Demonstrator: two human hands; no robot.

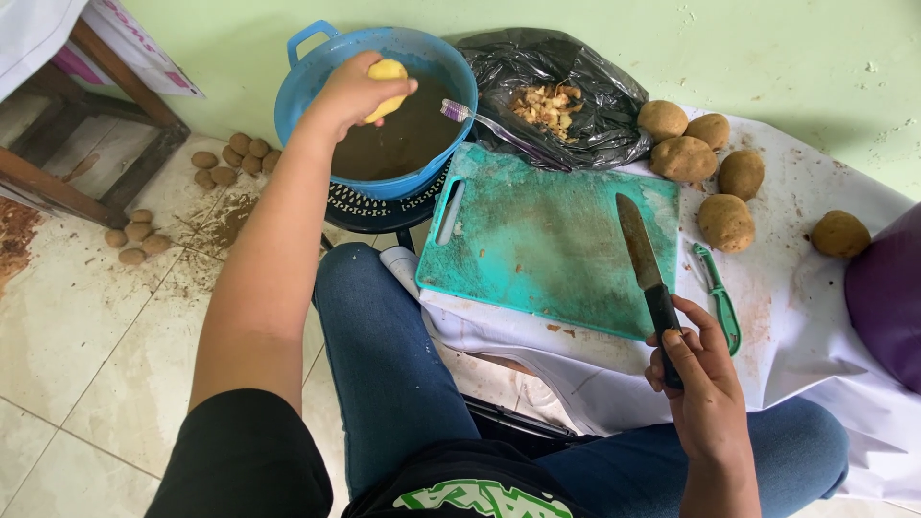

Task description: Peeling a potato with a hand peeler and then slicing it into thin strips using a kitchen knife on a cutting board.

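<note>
One head-worn camera looks steeply down from close above the seated person's lap, facing forward toward the board (547, 240) beyond the fingers (686, 336).

My left hand (350, 94) and right hand (696, 369) are bare, no gloves or rings I can see. I wear a short black sleeve on the near left, blue jeans, and a black shirt with what looks like green-and-white lettering.

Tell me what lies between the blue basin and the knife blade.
In the head view, between blue basin and knife: the teal cutting board, mostly bare, and a toothbrush at the basin's rim.
</note>
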